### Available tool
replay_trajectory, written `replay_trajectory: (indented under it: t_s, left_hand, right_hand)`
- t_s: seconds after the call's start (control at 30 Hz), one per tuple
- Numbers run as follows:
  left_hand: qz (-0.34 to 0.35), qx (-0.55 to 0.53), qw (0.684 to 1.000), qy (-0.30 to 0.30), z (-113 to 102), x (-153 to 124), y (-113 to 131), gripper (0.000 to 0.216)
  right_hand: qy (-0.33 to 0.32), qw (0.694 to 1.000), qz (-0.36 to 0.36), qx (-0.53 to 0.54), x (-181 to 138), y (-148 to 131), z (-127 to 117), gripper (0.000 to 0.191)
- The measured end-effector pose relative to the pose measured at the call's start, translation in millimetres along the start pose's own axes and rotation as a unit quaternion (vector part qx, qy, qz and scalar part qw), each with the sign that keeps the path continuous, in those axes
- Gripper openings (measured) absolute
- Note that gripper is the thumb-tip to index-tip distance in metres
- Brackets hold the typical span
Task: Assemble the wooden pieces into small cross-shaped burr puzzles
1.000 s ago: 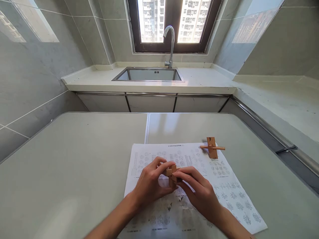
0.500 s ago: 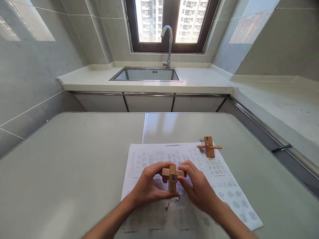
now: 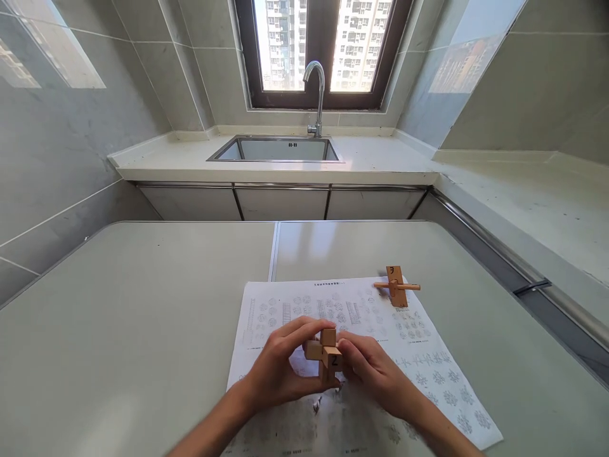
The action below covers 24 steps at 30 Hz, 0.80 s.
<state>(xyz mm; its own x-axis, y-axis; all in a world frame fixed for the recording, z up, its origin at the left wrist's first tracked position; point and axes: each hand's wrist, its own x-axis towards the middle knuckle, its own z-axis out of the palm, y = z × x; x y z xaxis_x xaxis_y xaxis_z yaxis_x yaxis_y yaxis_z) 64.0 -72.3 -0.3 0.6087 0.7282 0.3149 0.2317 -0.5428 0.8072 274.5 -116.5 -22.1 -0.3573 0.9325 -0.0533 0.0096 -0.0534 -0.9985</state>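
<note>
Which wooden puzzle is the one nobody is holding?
Find the printed sheet on the table. At its far right corner lies a wooden cross puzzle. Unlike the number 2 puzzle in the hands, a thin stick runs through it.

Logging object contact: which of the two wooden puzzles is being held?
The wooden puzzle marked 2, gripped between left hand and right hand. The other puzzle lies untouched on the paper's far right corner.

2 bare forearms, left hand (image 3: 278, 371) and right hand (image 3: 375, 374); seemingly no rings.
</note>
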Motion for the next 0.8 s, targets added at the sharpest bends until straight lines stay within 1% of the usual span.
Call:
replay_trajectory:
  t_s: [0.1,0.2,0.27,0.37,0.47,0.6,0.73,0.8]
  left_hand:
    - [-0.030,-0.003,0.999,-0.018,0,0,-6,0.077]
    - [-0.066,-0.013,0.998,-0.007,0,1,-13,0.081]
    - [-0.085,-0.017,0.996,0.008,0,2,-15,0.072]
    - [-0.113,-0.014,0.993,0.022,-1,4,-14,0.044]
    - [-0.131,-0.011,0.991,0.025,-1,5,-12,0.029]
    - [-0.128,-0.020,0.991,0.026,1,5,-14,0.023]
    - [-0.126,-0.026,0.992,0.021,2,4,-18,0.019]
    - [-0.127,-0.027,0.991,0.018,2,4,-18,0.018]
  right_hand:
    - [0.017,0.997,0.034,0.065,2,3,1,0.058]
    - [0.047,0.984,0.073,0.155,6,4,-1,0.061]
    - [0.080,0.966,0.101,0.224,8,3,-4,0.059]
    - [0.136,0.928,0.136,0.320,12,3,-13,0.049]
    - [0.180,0.893,0.129,0.391,15,6,-24,0.038]
    - [0.212,0.855,0.104,0.461,19,14,-38,0.029]
    - [0.219,0.809,0.090,0.538,21,17,-48,0.022]
    - [0.221,0.792,0.085,0.562,21,17,-51,0.019]
